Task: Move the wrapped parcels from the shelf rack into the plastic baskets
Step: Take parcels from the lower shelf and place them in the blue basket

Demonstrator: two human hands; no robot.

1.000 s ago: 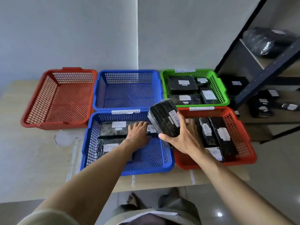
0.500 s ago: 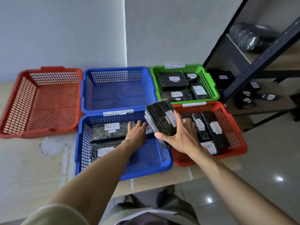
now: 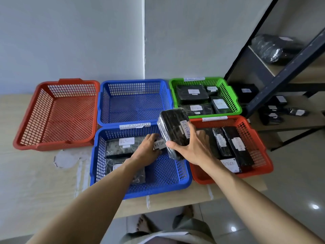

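Note:
My right hand (image 3: 192, 147) grips a black wrapped parcel (image 3: 173, 127) with a white "RETURN" label, held tilted above the right rim of the near blue basket (image 3: 140, 188). My left hand (image 3: 149, 149) lies inside that basket, fingers on a parcel with a "RETUR" label (image 3: 159, 144). Two more black parcels (image 3: 119, 146) lie at the basket's left. The near red basket (image 3: 260, 155) and the green basket (image 3: 228, 95) each hold several labelled parcels. More parcels (image 3: 271, 111) sit on the shelf rack (image 3: 290, 64) at right.
An empty red basket (image 3: 56, 113) and an empty blue basket (image 3: 133, 103) stand at the back left of the wooden table (image 3: 35, 182). A bulky black wrapped bundle (image 3: 272, 48) lies on an upper rack shelf. My feet show on the tiled floor below the table edge.
The parcel in my right hand has stayed above the blue basket's right rim, shifting slightly. My left hand keeps resting in the basket. The view has moved a little.

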